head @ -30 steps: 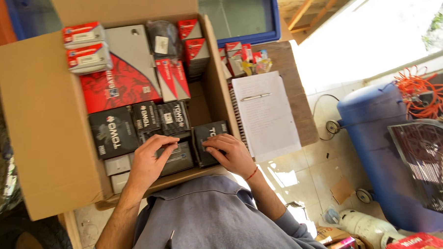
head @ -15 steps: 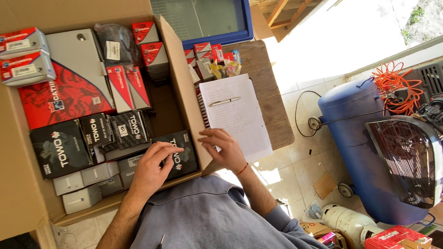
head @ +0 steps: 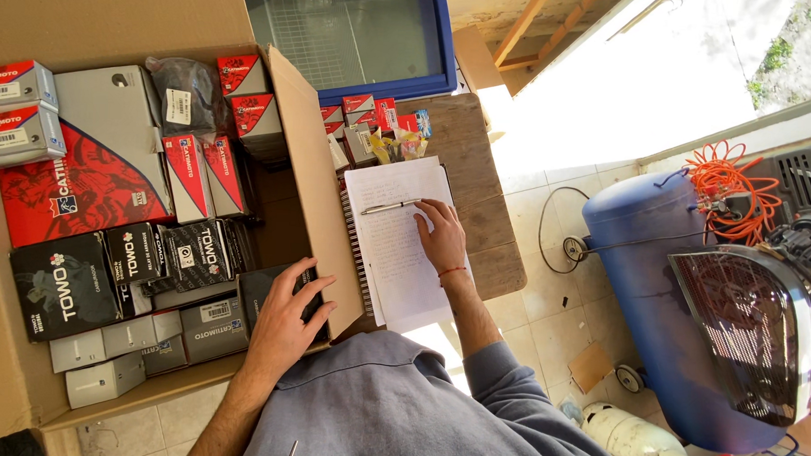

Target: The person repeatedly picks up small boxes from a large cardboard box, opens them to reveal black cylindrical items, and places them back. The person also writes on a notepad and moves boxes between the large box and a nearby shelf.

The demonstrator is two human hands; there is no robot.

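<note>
Person stands over a large open brown cardboard carton (head: 23,367) and a wooden table (head: 491,213). Left hand (head: 281,327) is inside the carton's near right corner, fingers spread and laid flat over a small black rectangular box (head: 264,290), thumb hooked round its right edge by the carton wall; reads as steadying or gripping the box from above, not lifted clear as far as I can tell. Right hand (head: 441,238) rests palm down on an open spiral-bound notebook with handwritten white pages (head: 395,264), fingers loosely apart and pointing up the page, clamped on nothing; probably pinning the page flat. A silver pen (head: 390,206) lies across the page just beyond those fingertips, touching or nearly so, not held. Carton contents, outward from the left fingers: more black printed boxes (head: 121,267) packed on edge just left, grey boxes (head: 105,348) below-left, a big red and grey flat box (head: 75,171) further up, narrow red-and-white boxes (head: 201,176) beside it, and a dark part in a clear plastic bag (head: 183,99) at the far side. Past the notebook, a loose cluster of small red and grey boxes (head: 364,119) sits on the table's far end.
</note>
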